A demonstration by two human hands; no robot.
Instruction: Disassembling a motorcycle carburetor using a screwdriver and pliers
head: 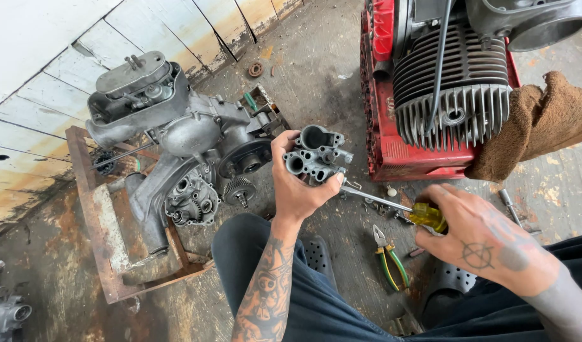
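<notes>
Left hand (298, 185) has its grip closed around a small grey cast metal carburetor body (316, 156), held up above the left knee with the open round bores facing the camera. Thumb sits on the near side of the casting, fingers wrapped round the back.

Right hand (487, 244) has its grip closed on a screwdriver (392, 206) with a yellow handle. The shaft runs up and left from the fist, and the tip sits right at the bottom of the carburetor body, just under the left thumb. Can't tell exactly what the tip is seated in, it's hidden by the casting.

Everything sits on a grimy concrete floor (316, 69). Towards the left wall there's a big grey engine case (177, 136) propped on a rusty metal frame (101, 221), with a gear (239, 189) and an open cover showing on the near side. At the far right of the floor is a red machine (392, 145) with a finned cylinder head (452, 95) on it, and a brown rag (538, 123) draped over its right side. Pliers with green and yellow handles (389, 256) lie on the floor between the 2 knees, just below the screwdriver. A few loose small bits are scattered near the base of the red machine, too small to make out. Person is in dark trousers and black perforated clogs (452, 282).
</notes>
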